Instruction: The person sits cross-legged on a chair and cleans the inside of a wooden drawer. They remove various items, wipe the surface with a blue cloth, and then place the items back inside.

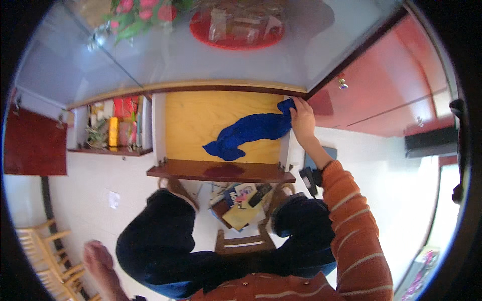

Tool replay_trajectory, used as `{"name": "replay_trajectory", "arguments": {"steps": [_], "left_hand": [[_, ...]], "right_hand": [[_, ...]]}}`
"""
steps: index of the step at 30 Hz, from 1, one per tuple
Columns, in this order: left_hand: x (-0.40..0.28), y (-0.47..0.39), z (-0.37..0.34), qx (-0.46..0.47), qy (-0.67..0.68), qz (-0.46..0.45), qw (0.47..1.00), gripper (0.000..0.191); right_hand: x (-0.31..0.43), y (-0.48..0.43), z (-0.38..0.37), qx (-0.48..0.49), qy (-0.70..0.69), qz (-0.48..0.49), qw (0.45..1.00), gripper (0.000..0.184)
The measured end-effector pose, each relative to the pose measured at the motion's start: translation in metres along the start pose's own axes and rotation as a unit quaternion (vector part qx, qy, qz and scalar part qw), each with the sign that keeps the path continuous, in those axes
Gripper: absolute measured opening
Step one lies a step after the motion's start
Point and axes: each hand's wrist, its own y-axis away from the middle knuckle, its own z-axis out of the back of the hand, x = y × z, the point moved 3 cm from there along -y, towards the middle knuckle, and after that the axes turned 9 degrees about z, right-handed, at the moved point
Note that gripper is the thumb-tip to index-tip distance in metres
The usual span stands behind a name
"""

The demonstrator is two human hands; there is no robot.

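Note:
A pulled-out drawer (196, 128) with a pale wooden bottom lies before me. Across its right half stretches a dark blue cloth (252, 129), crumpled and elongated. My right hand (303, 118) grips the cloth's far end against the drawer's right side wall, near the back corner. Part of the cloth is hidden under my fingers. Low on the left, away from the drawer, hangs my left hand (98, 257). It is blurred, with fingers seemingly curled, and nothing can be made out in it.
Another open drawer (113, 150) at the left holds a yellow box (113, 131) and assorted items. On the tabletop (158, 64) stand a red round tray (241, 45) and pink flowers (147, 9). Papers (241, 214) sit below the front drawer, between my knees. Wooden chairs (49, 256) stand lower left.

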Motion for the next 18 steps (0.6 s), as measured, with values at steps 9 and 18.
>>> {"name": "replay_trajectory", "arguments": {"steps": [9, 18], "left_hand": [[-0.011, 0.053, -0.075, -0.042, -0.363, -0.385, 0.848, 0.015], [-0.015, 0.056, -0.087, -0.030, -0.365, -0.401, 0.839, 0.018]], "right_hand": [[0.007, 0.049, -0.022, 0.138, 0.173, 0.030, 0.975, 0.047], [0.029, 0.163, 0.012, 0.305, -0.034, -0.034, 0.951, 0.023]]}}
